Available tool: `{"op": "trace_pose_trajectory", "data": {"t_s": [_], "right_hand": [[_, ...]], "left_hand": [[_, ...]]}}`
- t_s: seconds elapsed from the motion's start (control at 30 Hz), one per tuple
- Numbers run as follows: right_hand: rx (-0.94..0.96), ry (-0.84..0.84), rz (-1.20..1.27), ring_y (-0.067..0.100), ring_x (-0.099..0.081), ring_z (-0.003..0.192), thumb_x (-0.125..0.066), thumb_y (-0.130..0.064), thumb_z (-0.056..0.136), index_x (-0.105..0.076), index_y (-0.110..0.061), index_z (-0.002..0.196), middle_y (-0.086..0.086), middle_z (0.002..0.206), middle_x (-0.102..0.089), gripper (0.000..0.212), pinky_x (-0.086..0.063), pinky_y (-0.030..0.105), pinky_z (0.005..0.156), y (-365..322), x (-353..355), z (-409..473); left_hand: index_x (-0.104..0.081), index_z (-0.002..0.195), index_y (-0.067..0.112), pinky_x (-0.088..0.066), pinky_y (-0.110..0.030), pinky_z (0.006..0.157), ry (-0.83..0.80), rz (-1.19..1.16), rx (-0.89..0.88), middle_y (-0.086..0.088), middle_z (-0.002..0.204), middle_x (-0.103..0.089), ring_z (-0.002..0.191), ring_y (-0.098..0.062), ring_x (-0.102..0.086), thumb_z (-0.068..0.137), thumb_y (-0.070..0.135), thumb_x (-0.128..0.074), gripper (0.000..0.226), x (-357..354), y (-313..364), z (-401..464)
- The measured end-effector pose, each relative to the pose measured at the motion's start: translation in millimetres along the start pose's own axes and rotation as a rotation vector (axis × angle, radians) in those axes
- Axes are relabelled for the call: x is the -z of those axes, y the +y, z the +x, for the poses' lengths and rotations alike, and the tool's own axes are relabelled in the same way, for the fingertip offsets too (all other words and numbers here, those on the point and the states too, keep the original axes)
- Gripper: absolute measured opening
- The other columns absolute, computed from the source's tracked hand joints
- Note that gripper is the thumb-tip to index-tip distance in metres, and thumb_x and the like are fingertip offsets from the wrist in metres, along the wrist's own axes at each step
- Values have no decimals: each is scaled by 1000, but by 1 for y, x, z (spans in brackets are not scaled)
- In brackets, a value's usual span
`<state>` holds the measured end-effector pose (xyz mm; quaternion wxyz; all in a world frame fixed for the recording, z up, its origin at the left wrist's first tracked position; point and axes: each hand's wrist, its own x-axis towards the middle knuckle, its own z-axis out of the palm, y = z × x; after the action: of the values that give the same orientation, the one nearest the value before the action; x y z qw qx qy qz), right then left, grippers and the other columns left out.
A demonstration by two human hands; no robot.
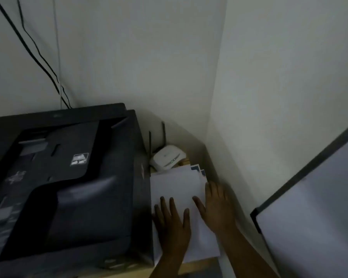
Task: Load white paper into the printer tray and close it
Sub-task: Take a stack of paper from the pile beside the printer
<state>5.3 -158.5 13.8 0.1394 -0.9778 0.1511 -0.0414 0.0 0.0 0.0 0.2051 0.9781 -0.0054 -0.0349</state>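
Observation:
A large black printer (68, 177) fills the lower left of the head view; its paper tray is not in sight. Right beside it lies a stack of white paper (177, 185) on a wooden surface. My left hand (173, 225) rests flat on the near part of the stack, fingers spread. My right hand (217, 207) lies on the stack's right side, its fingers at the paper's right edge and its thumb on top. The picture is dim and blurred, so I cannot tell whether either hand grips any sheets.
A white router (167, 157) with two dark antennas sits behind the paper in the corner. Black cables (38, 57) run down the wall behind the printer. A dark-framed white board (313, 207) leans at the right. White walls close in behind and to the right.

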Motion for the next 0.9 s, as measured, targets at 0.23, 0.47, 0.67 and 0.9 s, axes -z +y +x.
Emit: {"op": "trace_pose_trajectory", "data": {"t_s": [0.23,0.47,0.67,0.9], "right_hand": [[-207,35,245,19,-65,89,8,-77,95,-70,-18,106,2,102,-69,99,-59,38,80,-12,-31,-3],[-237,135,346,20,-62,97,-42,-47,108,-70,-14,116,5,113,-61,44,-60,37,80,-12,-42,-8],[-260,174,475,19,-65,93,-51,-42,109,-71,-13,120,4,113,-63,37,-62,38,78,-14,-41,-10],[-415,108,717,18,-69,91,-64,-43,104,-72,-18,109,2,105,-71,27,-63,38,79,-15,-36,-4]], "left_hand": [[-29,159,21,-29,-53,119,64,48,-8,-8,168,-23,151,-34,-28,94,68,-37,80,-21,-15,-2],[-30,159,20,-27,-54,120,65,79,-12,-10,168,-23,151,-36,-27,94,65,-45,81,-23,-15,-2],[-30,159,21,-27,-55,120,57,73,-5,-10,168,-24,151,-36,-27,93,67,-45,82,-23,-15,-2],[-29,159,21,-27,-55,120,72,60,-7,-10,168,-24,152,-36,-26,93,69,-44,83,-25,-17,-1]]}}
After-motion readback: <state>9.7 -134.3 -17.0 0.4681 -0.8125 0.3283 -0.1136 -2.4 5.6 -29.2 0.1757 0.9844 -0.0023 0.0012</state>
